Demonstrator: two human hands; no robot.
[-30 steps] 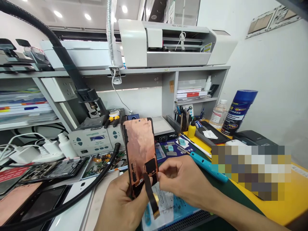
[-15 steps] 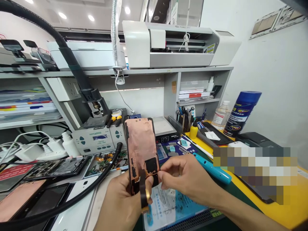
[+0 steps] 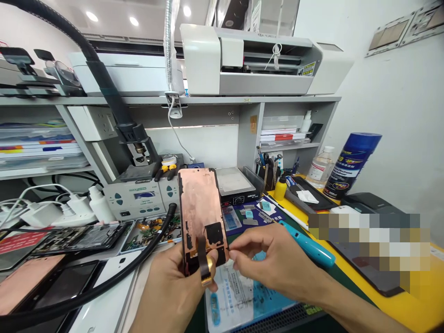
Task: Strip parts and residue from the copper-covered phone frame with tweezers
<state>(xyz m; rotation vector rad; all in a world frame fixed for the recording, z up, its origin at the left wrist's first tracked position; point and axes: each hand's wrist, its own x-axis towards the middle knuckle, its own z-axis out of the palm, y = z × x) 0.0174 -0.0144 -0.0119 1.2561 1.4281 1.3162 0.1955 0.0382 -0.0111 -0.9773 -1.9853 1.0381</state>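
My left hand (image 3: 173, 282) grips the lower end of a phone screen (image 3: 201, 199), held upright with its copper-coloured back facing me. Black patches lie on that back, and a dark flex cable (image 3: 204, 261) with a gold part hangs down over my left thumb. My right hand (image 3: 267, 254) is at the screen's lower right edge, thumb and forefinger pinched together. Whatever is between those fingertips is too small to make out. Below both hands lies a blue and white packet (image 3: 243, 296).
A black hose (image 3: 114, 282) curves across the left, over other phone parts. Behind stand a soldering station (image 3: 133, 201) and a flat heating plate (image 3: 236, 181). To the right are a turquoise tool (image 3: 308, 243), a yellow bottle (image 3: 280, 188) and a blue spray can (image 3: 350, 166).
The phone screen has tipped slightly and shifted a little left in my left hand. The flex cable's gold end has swung up. My right hand stays pinched near the screen's edge.
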